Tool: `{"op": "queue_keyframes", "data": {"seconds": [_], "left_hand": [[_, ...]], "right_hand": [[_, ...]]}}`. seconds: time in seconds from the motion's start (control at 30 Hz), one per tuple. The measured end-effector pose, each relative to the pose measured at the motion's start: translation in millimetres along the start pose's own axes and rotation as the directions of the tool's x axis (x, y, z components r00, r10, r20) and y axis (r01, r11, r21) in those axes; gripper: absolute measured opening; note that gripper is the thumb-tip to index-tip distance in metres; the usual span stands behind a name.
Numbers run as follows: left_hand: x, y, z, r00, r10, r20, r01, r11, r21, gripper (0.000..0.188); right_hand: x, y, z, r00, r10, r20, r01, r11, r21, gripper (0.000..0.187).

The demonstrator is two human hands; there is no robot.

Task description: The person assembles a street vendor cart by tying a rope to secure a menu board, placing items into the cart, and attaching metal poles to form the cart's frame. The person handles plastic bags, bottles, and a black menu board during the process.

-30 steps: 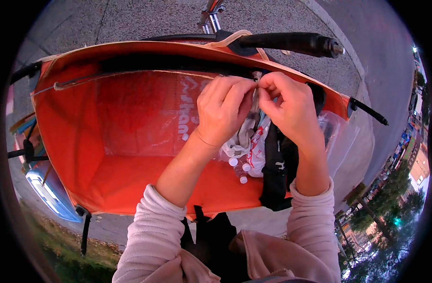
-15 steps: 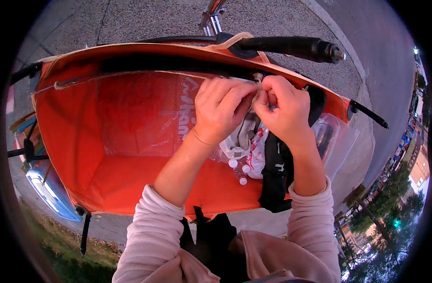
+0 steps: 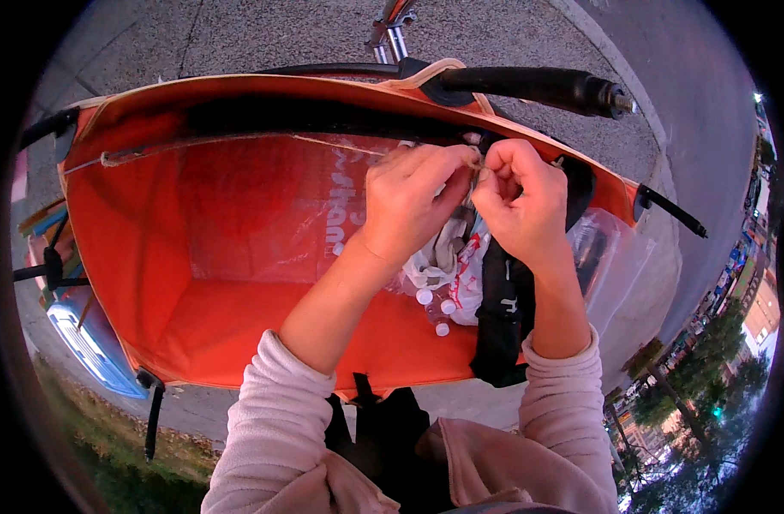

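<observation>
Both hands meet over the far right part of an orange fabric wagon point(image 3: 263, 334), fingertips almost touching. My left hand point(image 3: 406, 201) is closed in a pinch on a thin cord point(image 3: 161, 152). That cord stretches from the wagon's far left corner, below the far rim, toward my hands. My right hand point(image 3: 529, 206) also pinches close beside the left; the cord's end between them is small and partly hidden by my fingers. Beneath my hands lie a white and red plastic bag point(image 3: 467, 283) and small clear bottles with white caps point(image 3: 442, 328).
A black bag point(image 3: 497, 321) hangs over the wagon's near side, with a clear plastic bag point(image 3: 610, 257) at its right. Clear plastic sheeting point(image 3: 246, 231) lines the far wall. A black bar point(image 3: 529, 87) juts past the far rim. A blue crate point(image 3: 96, 347) stands left.
Both hands have shifted slightly right and toward me, and their fingertips have drawn a little away from the far rim. Both remain pinched.
</observation>
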State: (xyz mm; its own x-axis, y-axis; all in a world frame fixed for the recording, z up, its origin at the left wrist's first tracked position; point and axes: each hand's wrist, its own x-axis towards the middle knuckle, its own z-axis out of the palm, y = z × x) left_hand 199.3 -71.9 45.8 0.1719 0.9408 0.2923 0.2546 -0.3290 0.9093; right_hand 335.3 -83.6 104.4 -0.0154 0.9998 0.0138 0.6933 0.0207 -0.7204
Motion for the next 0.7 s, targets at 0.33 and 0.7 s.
{"op": "queue_keyframes", "data": {"seconds": [0.33, 0.7], "left_hand": [[3, -1, 4, 0.994, 0.06, -0.087, -0.056, 0.998, 0.042, 0.022], [4, -3, 1, 0.987, 0.143, -0.072, -0.137, 0.987, 0.078, 0.021]], "right_hand": [[-1, -7, 1, 0.999, 0.027, -0.033, -0.025, 0.999, 0.034, 0.015], [-6, -8, 15, 0.988, 0.056, -0.145, -0.048, 0.997, 0.063, 0.015]]}}
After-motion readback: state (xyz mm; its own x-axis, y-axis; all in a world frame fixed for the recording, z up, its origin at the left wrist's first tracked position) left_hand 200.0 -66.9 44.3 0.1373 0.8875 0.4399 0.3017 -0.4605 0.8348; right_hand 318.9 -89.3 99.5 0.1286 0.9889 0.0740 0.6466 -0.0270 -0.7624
